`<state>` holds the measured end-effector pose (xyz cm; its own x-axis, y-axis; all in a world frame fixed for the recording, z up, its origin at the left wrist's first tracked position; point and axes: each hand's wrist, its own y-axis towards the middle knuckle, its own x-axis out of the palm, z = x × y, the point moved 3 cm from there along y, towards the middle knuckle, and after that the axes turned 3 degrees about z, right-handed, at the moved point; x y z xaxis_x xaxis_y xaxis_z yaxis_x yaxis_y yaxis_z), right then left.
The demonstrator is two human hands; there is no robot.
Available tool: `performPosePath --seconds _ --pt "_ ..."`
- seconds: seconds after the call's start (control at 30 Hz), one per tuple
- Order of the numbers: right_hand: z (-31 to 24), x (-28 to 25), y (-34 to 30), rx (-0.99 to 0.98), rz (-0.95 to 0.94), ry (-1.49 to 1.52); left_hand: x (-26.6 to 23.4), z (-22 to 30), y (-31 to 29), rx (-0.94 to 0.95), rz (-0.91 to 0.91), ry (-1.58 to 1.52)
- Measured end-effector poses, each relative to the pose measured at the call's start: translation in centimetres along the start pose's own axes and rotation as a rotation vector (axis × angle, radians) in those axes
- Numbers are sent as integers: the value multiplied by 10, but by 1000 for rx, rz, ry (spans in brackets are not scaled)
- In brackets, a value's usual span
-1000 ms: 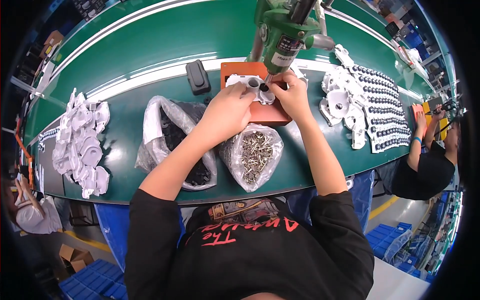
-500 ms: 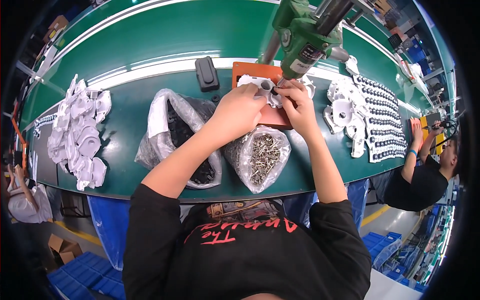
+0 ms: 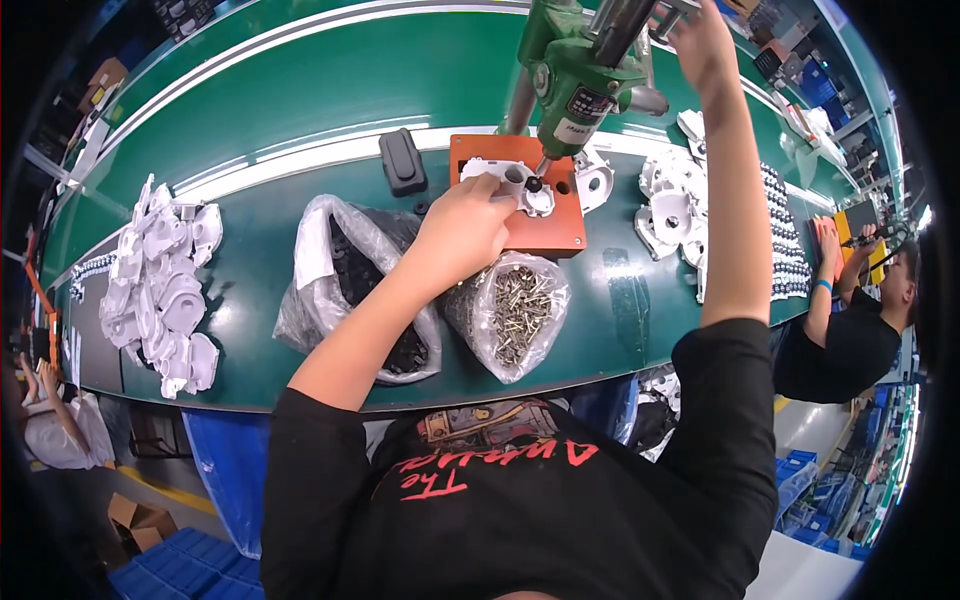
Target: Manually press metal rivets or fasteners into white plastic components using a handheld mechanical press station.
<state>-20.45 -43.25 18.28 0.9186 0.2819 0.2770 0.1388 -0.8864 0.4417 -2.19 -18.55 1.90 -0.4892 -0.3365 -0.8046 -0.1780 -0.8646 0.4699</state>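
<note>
My left hand [image 3: 465,228] is closed on the edge of a white plastic part [image 3: 541,204], which lies on an orange fixture block [image 3: 545,236]. A small black knob-like piece [image 3: 534,184] sits on that part, right under the tip of a green bench press [image 3: 580,95]. High at the upper right, my right hand [image 3: 703,45] is raised with its fingers curled around the press's metal lever [image 3: 680,8]. Partly behind the block lies another white plastic part [image 3: 597,182].
Near the front edge stand a clear bag of metal screws [image 3: 522,318] and a bag of black pieces [image 3: 405,355]. White parts [image 3: 160,290] heap at left; more white parts [image 3: 672,200] lie at right. A black case [image 3: 403,162] rests behind. At far right a co-worker [image 3: 850,330] sits.
My right hand has left the white part and risen to the press lever. The black piece it was touching now stands on the part. My left hand keeps its hold.
</note>
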Motion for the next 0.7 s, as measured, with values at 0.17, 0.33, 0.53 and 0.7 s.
performPosePath --seconds 0.17,0.33,0.53,0.7 --pt "-35 45 35 -137 -222 -138 -1 0 -3 -55 13 11" --pt "-75 22 64 -338 -353 -389 6 1 -5 -3 65 -7" --pt "-130 47 -227 -383 -1064 -746 0 -2 -15 -14 71 13" --pt "-77 10 -258 -194 -939 -605 10 -5 -8 71 173 -23"
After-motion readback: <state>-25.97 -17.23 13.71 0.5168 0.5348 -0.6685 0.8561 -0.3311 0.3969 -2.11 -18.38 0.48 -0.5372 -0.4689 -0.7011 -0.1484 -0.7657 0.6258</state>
